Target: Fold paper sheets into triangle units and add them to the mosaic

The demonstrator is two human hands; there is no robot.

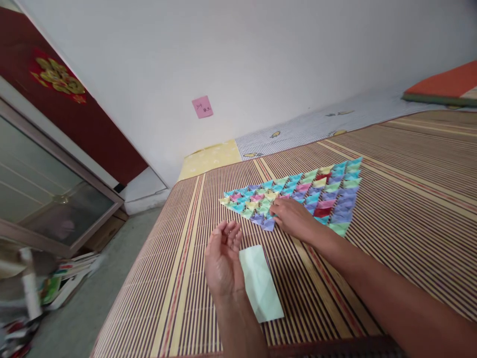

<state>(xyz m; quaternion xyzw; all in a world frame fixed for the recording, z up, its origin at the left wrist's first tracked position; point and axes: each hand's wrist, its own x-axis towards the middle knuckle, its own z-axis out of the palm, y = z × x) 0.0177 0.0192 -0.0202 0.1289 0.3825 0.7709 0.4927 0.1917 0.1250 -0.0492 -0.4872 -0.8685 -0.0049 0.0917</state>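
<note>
Rows of small folded paper pieces [303,187] in blue, green, yellow, pink, purple and red lie on a striped bamboo mat [179,278]. Over the front edge of these rows is my right hand [288,214], its fingers bent down and closed at the paper pieces; whatever is between the fingertips is hidden. My left hand [224,258] is palm up with loosely curled fingers apart and nothing in it. Beside it, partly behind the wrist, lies a pale green rectangular sheet of paper [262,286] with crease lines.
A white wall with a pink note [202,107] rises behind the mat. Yellow cloth [212,158] and patterned cloth [290,132] run along the wall. An orange folded item [443,82] lies at far right. Left, below the mat's edge, are the floor, a glass-panelled door [55,199] and piled papers.
</note>
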